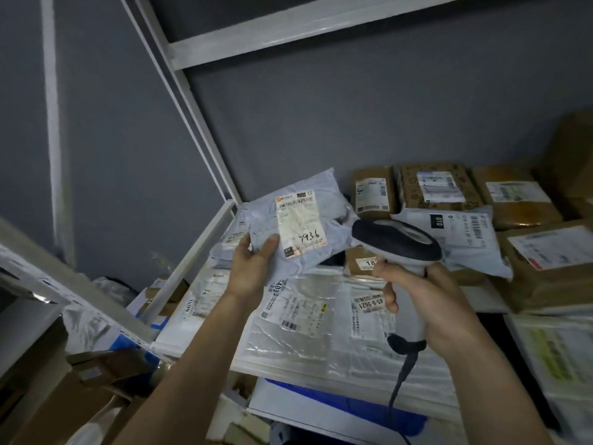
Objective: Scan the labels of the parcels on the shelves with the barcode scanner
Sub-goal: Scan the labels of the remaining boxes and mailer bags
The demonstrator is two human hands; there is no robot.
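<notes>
Above the shelf, I hold one grey mailer up in my left hand, thumb pinching its lower left edge beside the label, fingers behind it. The label faces me, tilted, with "7936" handwritten near its bottom. My right hand grips the one scanner by its pale handle, fingers wrapped round it; its dark head sits just right of the mailer and points left toward it. Its cord hangs down from the handle's base.

On the shelf below lie two clear plastic bags side by side, each with a printed label. A second grey mailer lies to the right, propped against the boxes. At the back I count three brown boxes in a row, each labelled, and one larger box at the far right front. One small box peeks out under the scanner's head. More parcels lie at the left end, blurred beyond counting.
</notes>
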